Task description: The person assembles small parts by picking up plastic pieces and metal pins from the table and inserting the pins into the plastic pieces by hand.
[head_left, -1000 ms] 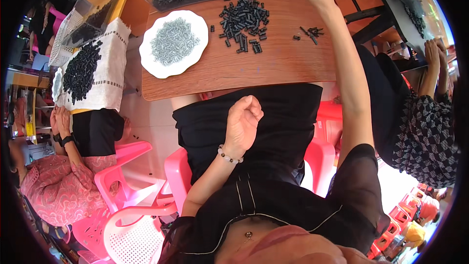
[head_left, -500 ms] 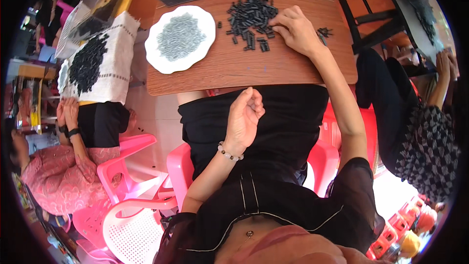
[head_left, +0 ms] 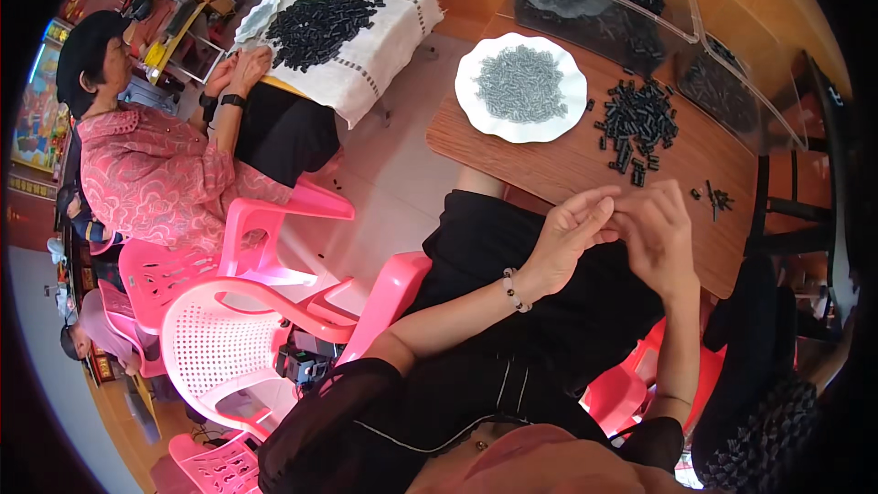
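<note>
In front of my lap, at the table's near edge, my left hand (head_left: pixel 574 236) and my right hand (head_left: pixel 657 236) meet at the fingertips. Both pinch; whatever lies between the fingers is hidden or too small to name. Just beyond them, a heap of short black cylinders (head_left: pixel 638 123) lies on the brown wooden table (head_left: pixel 521 154). A white scalloped plate (head_left: pixel 469 91) stands left of the heap, with small clear pin-like pieces (head_left: pixel 521 84) spread in it. To the heap's right is a small cluster of dark bits (head_left: pixel 720 199).
Transparent bins (head_left: pixel 599 14) of black pieces line the table's back. At left, a person in a pink patterned shirt (head_left: pixel 155 165) sits at a cloth-covered table (head_left: pixel 366 82) with another black heap (head_left: pixel 320 27). Pink plastic chairs (head_left: pixel 219 329) stand between us.
My right hand has come from the black heap back toward me and joined my left at the fingertips. The view has swung left, showing more of the neighbouring person.
</note>
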Motion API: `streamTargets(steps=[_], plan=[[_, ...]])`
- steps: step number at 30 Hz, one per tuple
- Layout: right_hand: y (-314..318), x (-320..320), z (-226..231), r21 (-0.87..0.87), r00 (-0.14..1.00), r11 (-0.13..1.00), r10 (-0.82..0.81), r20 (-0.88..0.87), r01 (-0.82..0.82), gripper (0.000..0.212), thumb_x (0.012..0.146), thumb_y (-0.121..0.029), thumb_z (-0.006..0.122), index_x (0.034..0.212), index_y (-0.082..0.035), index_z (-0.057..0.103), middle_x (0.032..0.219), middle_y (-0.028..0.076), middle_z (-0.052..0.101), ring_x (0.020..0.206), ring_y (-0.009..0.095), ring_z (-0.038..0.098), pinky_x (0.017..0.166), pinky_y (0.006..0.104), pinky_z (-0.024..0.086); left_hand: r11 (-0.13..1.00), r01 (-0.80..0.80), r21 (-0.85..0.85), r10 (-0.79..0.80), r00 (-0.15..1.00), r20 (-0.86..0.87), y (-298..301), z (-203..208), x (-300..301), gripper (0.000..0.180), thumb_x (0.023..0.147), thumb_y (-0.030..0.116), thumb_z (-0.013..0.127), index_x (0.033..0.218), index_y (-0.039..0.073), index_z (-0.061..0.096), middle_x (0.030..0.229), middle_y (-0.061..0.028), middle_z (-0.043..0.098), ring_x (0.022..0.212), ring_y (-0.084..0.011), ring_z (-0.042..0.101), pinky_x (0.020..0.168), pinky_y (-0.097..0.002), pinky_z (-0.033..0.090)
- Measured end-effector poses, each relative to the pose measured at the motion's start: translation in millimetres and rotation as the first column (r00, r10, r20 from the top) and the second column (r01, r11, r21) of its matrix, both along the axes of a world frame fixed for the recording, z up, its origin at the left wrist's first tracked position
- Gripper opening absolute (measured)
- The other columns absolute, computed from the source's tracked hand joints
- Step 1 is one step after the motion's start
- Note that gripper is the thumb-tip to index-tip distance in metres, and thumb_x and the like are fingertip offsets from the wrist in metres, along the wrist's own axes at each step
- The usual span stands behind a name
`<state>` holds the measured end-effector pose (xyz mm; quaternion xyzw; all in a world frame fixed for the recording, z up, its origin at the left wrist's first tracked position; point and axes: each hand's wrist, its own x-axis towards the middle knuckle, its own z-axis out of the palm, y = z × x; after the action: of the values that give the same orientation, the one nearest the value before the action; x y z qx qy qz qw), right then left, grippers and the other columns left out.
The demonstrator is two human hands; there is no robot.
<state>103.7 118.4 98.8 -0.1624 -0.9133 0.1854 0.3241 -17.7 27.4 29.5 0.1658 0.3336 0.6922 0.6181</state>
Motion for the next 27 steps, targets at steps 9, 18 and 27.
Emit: streamTargets(steps=[9,18,27], plan=[[16,-19,-5,-0.169,1.0,0.985,0.03,-0.002,-0.03,0.019,0.075,-0.004,0.069,0.095,-0.003,0.067,0.087,0.011,0.066,0.08,0.029,0.057,0.07,0.0373,0.048,0.993,-0.085,-0.079,0.098,0.978,0.182,-3,-13,-10,0.03,0.097,0.026,0.056,0.112,0.001,0.061,0.102,-0.0085,0.067,0.086,-0.014,0.066,0.075,-0.0255,0.056],[88,-95,-31,-0.068,0.978,0.988,-0.125,0.168,0.138,0.017,0.082,-0.015,0.067,0.095,-0.005,0.069,0.084,0.009,0.069,0.087,0.027,0.06,0.077,0.0387,0.049,0.987,-0.038,-0.156,0.081,0.957,0.278,-8,-11,-17,0.026,0.098,0.023,0.054,0.112,0.002,0.058,0.101,-0.0107,0.066,0.087,-0.0163,0.067,0.076,-0.0253,0.056],[94,-139,-46,0.096,0.889,0.973,-0.229,0.397,0.208,0.008,0.075,-0.009,0.067,0.082,-0.005,0.068,0.078,0.012,0.068,0.084,0.033,0.062,0.074,0.0429,0.051,0.987,-0.082,-0.137,0.125,0.933,0.338,-15,-16,-30,0.024,0.098,0.021,0.054,0.111,0.001,0.059,0.092,-0.0078,0.065,0.083,-0.0147,0.065,0.074,-0.025,0.056]])
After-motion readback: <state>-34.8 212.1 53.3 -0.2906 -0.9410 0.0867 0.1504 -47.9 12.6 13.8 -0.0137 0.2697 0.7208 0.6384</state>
